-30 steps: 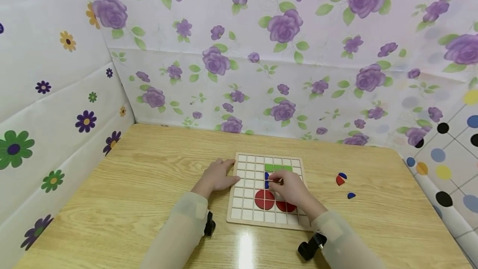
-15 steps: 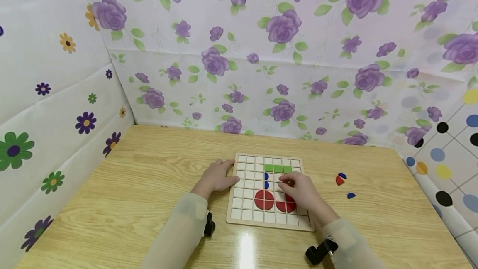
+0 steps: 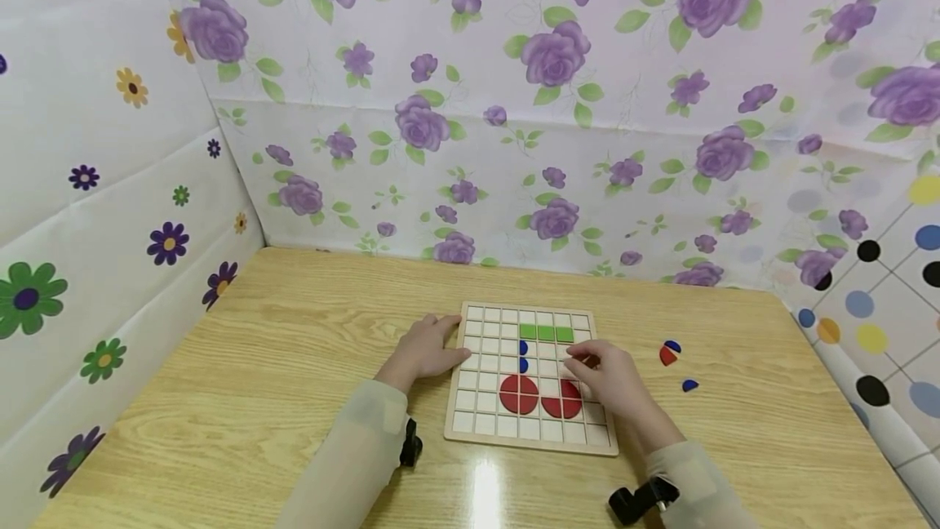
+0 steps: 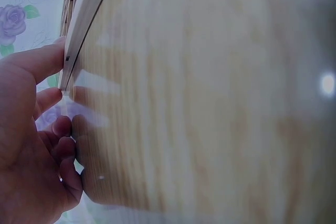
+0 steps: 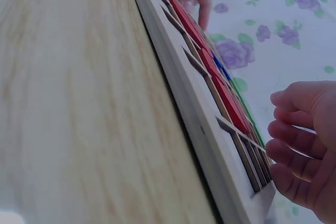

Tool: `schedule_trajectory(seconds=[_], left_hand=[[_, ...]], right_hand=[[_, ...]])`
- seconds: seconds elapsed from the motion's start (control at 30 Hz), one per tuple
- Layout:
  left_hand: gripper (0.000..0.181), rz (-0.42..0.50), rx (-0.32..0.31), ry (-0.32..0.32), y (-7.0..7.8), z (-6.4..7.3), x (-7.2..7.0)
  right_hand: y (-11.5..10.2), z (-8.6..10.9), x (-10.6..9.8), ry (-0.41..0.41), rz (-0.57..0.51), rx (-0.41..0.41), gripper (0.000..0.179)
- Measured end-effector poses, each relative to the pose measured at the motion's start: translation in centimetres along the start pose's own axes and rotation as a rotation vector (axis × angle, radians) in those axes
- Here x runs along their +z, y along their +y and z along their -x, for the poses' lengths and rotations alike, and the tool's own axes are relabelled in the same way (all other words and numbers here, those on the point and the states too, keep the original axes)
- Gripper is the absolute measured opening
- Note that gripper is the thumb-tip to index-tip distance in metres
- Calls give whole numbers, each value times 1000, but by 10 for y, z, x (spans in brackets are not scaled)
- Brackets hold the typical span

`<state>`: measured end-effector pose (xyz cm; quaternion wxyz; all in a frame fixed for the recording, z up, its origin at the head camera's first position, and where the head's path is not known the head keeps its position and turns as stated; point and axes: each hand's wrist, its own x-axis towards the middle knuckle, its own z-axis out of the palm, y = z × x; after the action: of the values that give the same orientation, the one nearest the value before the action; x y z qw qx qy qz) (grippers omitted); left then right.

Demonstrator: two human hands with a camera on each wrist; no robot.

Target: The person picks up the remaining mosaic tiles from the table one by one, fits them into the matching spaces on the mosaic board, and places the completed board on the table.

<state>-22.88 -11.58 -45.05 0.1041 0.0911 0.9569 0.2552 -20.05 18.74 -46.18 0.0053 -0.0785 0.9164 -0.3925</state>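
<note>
Grid board (image 3: pixel 529 445), one, pale wood; flat on the counter (image 3: pixel 330 308), divided into square cells by thin strips.
Left hand (image 3: pixel 423 349): at the board's left edge, thumb and forefinger spread and resting against the frame, remaining fingers loosely bent beside it.
Right hand (image 3: pixel 611 374): over the board's right-hand columns, fingers loosely bent, thumb tip parted from forefinger tip (contact with the board cannot be told).
Green squares (image 3: pixel 546 333), three: side by side in the board's far part, right of its middle.
Blue half-rounds (image 3: pixel 523 348), two: on the board between its green and red pieces, one behind the other, flat sides left.
Red disc (image 3: pixel 512 386), four quarters: in the board's near part, around the middle.
Red part-disc (image 3: pixel 570 406), three quarters: in the board's near part, toward its right edge.
Loose pieces, right of the board on the counter: a blue piece (image 3: pixel 672 346) and red wedge (image 3: pixel 667 356) close together; another blue piece (image 3: pixel 690 385), nearer the level of the board's near half.
Rose-patterned cloth (image 3: pixel 477 47): upright beyond the board.
</note>
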Motion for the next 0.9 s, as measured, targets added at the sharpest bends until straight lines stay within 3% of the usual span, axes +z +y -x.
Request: schedule_trajectory(seconds=[0.9], left_hand=[[63,-3,6,-6,-1,1,-1]], right_hand=[[34,28,-56,153,93,87,37]])
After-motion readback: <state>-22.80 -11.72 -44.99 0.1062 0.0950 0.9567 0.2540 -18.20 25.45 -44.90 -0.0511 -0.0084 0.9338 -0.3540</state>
